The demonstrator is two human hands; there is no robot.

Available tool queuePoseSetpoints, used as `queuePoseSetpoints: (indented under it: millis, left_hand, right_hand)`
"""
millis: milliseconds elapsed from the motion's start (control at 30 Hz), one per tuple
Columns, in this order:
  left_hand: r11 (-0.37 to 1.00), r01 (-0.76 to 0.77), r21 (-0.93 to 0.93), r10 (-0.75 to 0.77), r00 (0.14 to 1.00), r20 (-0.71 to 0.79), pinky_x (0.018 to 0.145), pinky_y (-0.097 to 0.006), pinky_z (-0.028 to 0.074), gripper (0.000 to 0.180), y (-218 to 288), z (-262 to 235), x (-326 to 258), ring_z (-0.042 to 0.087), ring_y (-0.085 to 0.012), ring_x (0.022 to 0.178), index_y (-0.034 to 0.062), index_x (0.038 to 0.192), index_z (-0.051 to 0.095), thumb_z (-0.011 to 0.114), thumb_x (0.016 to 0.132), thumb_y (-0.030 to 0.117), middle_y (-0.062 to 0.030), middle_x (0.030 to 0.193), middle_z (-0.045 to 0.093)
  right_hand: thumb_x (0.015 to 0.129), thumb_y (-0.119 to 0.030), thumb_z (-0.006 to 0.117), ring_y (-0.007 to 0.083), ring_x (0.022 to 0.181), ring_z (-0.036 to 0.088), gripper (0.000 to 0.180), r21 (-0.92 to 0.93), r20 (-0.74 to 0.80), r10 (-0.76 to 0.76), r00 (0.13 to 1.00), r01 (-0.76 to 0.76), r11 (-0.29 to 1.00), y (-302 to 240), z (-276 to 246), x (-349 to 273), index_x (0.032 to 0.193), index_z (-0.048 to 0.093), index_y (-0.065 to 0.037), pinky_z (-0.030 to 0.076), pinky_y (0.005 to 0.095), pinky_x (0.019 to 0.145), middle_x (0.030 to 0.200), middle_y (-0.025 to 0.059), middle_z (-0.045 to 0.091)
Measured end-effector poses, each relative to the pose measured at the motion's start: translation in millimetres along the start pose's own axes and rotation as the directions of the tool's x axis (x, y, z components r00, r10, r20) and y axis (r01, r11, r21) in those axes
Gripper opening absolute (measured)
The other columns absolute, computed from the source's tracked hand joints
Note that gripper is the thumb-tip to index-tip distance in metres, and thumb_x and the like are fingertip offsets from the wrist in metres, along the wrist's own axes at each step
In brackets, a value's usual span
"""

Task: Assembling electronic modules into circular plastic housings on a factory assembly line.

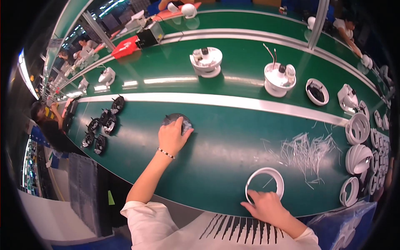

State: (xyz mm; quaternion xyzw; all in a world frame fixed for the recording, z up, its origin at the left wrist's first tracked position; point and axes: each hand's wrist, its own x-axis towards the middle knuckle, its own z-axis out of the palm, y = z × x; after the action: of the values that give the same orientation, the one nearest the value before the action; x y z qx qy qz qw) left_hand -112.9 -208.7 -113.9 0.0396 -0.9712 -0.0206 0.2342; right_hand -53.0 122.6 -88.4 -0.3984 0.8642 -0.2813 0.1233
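Note:
My left hand reaches out over the green worktop and closes on a dark round plastic part. Its fingers lie across the part, with the thumb at the right side by a shiny patch. My right hand is close to the front edge, on a white plastic ring. The index finger dips inside the ring and the thumb stays outside, pinching the near rim, which the hand partly hides. A thin white strip shows within the ring.
Several black parts lie at the left. Thin white strips are heaped right of centre, beside stacked white rings. Beyond a pale rail, white lamp-like housings and a red bin stand on a green belt. Other people work around.

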Motion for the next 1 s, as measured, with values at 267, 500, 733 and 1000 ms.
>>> queuePoseSetpoints:
  millis: [267,500,733,1000]
  left_hand:
    - [0.829,0.497,-0.258,-0.37,0.832,0.413,0.069,-0.035,0.047,0.068,9.2,-34.0,-35.8,0.058,-0.0263,0.077,-0.0007,0.11,0.05,0.076,0.057,0.032,-0.0152,0.09,0.059]
    - [0.499,0.524,-0.69,-0.177,0.842,0.511,0.071,-0.024,0.048,0.045,40.4,-14.4,-41.7,0.059,-0.0118,0.078,-0.0017,0.107,0.05,0.069,0.066,0.0,-0.0082,0.09,0.061]
    - [0.108,0.562,-0.82,-0.236,0.816,0.528,0.071,-0.022,0.047,0.025,73.8,7.6,-27.5,0.058,-0.0115,0.08,-0.004,0.1,0.054,0.061,0.077,0.003,-0.007,0.089,0.061]
    - [-0.256,0.418,-0.872,-0.221,0.852,0.474,0.075,-0.024,0.045,0.022,133.2,3.7,-35.1,0.056,-0.0114,0.083,-0.0023,0.101,0.054,0.057,0.081,0.006,-0.0071,0.093,0.06]
  right_hand:
    - [0.041,-0.032,0.082,0.0436,0.124,0.014,0.105,-0.159,0.153,0.099,0.983,-0.074,0.984,2.1,-44.7,-3.0,0.128,0.03,-0.007,0.02,0.0579,0.095,0.138,0.0203,0.013]
    - [0.04,-0.026,0.083,0.0428,0.126,0.011,0.11,-0.133,0.321,0.006,0.947,0.038,0.99,22.8,-49.4,15.9,0.132,0.024,-0.009,0.018,0.0597,0.097,0.138,0.0202,0.012]
    - [0.045,-0.023,0.08,0.0413,0.124,0.017,0.103,-0.081,0.361,-0.153,0.92,0.194,0.978,37.3,-36.2,27.5,0.131,0.025,-0.006,0.019,0.0576,0.097,0.136,0.0197,0.017]
    - [0.047,-0.034,0.082,0.0327,0.119,0.03,0.112,0.505,-0.414,0.223,0.883,0.019,0.863,53.1,-35.3,21.9,0.132,0.018,0.0,0.027,0.0412,0.097,0.131,0.0206,0.026]
